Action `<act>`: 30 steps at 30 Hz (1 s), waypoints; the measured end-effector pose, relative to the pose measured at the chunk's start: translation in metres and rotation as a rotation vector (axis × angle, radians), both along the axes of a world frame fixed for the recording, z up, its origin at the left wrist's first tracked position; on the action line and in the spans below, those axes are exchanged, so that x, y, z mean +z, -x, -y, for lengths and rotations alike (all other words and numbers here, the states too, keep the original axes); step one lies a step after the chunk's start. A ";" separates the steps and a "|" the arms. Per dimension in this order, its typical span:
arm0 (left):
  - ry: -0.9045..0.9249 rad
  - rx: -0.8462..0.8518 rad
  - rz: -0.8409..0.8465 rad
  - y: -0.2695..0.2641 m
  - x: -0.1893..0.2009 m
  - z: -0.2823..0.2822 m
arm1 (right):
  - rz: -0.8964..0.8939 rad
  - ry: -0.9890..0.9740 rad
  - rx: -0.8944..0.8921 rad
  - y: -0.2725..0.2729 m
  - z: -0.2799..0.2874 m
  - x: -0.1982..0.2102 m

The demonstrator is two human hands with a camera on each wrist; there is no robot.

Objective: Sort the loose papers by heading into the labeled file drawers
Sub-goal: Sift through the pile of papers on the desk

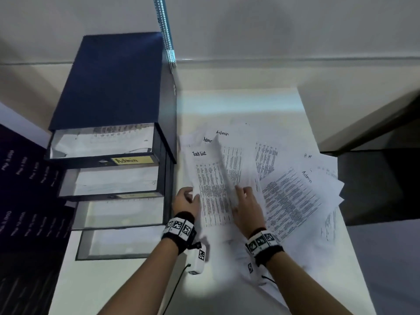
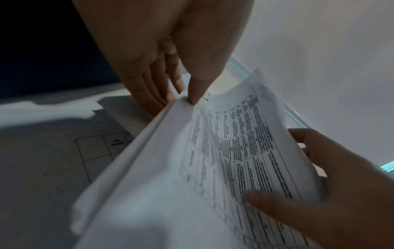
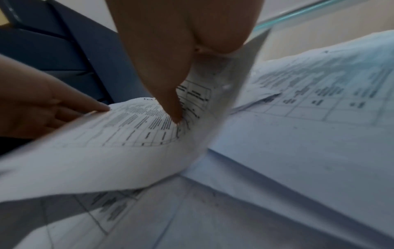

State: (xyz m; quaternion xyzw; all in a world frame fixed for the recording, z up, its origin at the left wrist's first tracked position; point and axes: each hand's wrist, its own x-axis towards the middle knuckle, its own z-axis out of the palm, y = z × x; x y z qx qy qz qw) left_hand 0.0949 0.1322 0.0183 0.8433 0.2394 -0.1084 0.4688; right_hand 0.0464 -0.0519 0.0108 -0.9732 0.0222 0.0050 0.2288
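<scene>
A printed sheet headed "Task List" (image 1: pixel 211 196) is lifted off the pile of loose papers (image 1: pixel 291 196) on the white table (image 1: pixel 238 103). My left hand (image 1: pixel 185 198) pinches its left edge, thumb on top (image 2: pixel 194 99) and fingers beneath. My right hand (image 1: pixel 245 198) grips its right side, which curls upward, with the thumb (image 3: pixel 172 109) pressing on the print. Left of the papers stands the dark blue file cabinet (image 1: pixel 109 83). Several of its drawers are pulled out, and the top drawer (image 1: pixel 102 144) carries a yellow "Admin" label (image 1: pixel 131 160).
Sheets headed "Admin" (image 1: pixel 222 133) and "HR" (image 1: pixel 308 156) lie fanned across the table to the right. The lower drawers (image 1: pixel 113 180) (image 1: pixel 120 212) (image 1: pixel 118 242) hold paper. A dark printed board (image 1: pixel 22 189) stands at left. The table's right edge (image 1: pixel 336 223) drops to a dark area.
</scene>
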 end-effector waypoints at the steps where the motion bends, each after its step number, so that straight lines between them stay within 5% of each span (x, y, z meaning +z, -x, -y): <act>1: 0.005 0.027 0.034 -0.001 -0.001 0.000 | -0.012 -0.034 0.037 0.002 0.003 -0.003; 5: 0.064 0.061 0.050 0.001 -0.002 -0.002 | -0.030 -0.114 0.250 0.009 0.011 -0.007; 10: 0.138 -0.006 -0.031 0.013 -0.009 -0.010 | -0.214 -0.412 -0.168 0.019 0.031 -0.007; 13: 0.183 -0.158 -0.050 0.023 -0.010 -0.007 | -0.253 -0.433 -0.364 0.026 0.044 -0.006; 20: 0.082 -0.559 -0.213 0.045 -0.005 0.007 | -0.307 -0.341 -0.430 0.038 0.032 0.004; 30: 0.173 -0.283 0.036 0.039 0.009 -0.007 | -0.261 -0.558 -0.365 0.042 0.044 0.008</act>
